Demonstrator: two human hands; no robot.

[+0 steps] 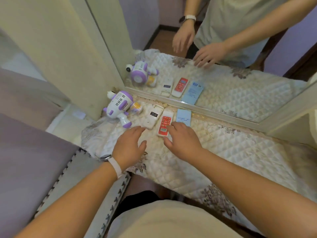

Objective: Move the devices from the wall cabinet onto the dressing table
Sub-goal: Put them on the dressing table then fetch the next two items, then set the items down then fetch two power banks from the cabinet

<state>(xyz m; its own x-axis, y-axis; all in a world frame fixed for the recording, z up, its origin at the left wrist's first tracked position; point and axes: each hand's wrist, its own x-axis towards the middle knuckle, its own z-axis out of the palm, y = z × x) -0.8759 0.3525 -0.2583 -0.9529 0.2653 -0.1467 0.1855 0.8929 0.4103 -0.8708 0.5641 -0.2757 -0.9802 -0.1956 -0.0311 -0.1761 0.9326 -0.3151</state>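
Observation:
Four devices lie in a row at the back left of the dressing table (231,152), close to the mirror. From left: a white and purple toy gun (118,107), a white remote with a black label (152,116), a red and white remote (165,123) and a pale blue flat device (183,116). My left hand (129,146), with a pale wristband, hovers open just before the white remote. My right hand (181,140) is spread open, its fingertips resting on the near end of the red remote. Neither hand holds anything.
A mirror (240,79) runs along the table's back and reflects the devices and the person's hands. A cream cabinet side (68,48) stands at the left. A quilted floral cloth covers the table; a padded grey seat (51,160) sits at the lower left.

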